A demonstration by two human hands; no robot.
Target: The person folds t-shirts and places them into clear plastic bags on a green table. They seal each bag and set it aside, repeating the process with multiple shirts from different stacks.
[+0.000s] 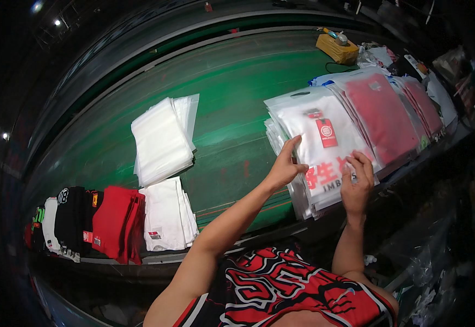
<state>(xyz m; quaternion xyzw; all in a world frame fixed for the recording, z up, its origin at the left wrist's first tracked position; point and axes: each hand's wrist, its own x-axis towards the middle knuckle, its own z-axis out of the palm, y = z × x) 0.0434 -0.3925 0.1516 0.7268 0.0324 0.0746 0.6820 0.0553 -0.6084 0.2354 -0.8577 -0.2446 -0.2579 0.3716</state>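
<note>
A folded white garment with a red hang tag and red print lies in a clear plastic bag (299, 107) on top of a stack of bagged garments. My left hand (287, 165) touches the bag's left edge, thumb and fingers spread. Over the bag's lower right part is my right hand (356, 180), its fingers bent; whether it pinches the plastic cannot be told. Bagged red garments (380, 110) lie right beside this stack. Farther left, a pile of white translucent bags (159, 143) rests on the green table, with folded white garments (166, 216) just below it.
Folded red garments (115, 220) and black garments (70, 216) line the near left edge of the green table (229, 102). A yellow-wrapped block (337, 49) stands at the back right, beside crumpled plastic (374, 56). More loose plastic (421, 265) lies below the table at right.
</note>
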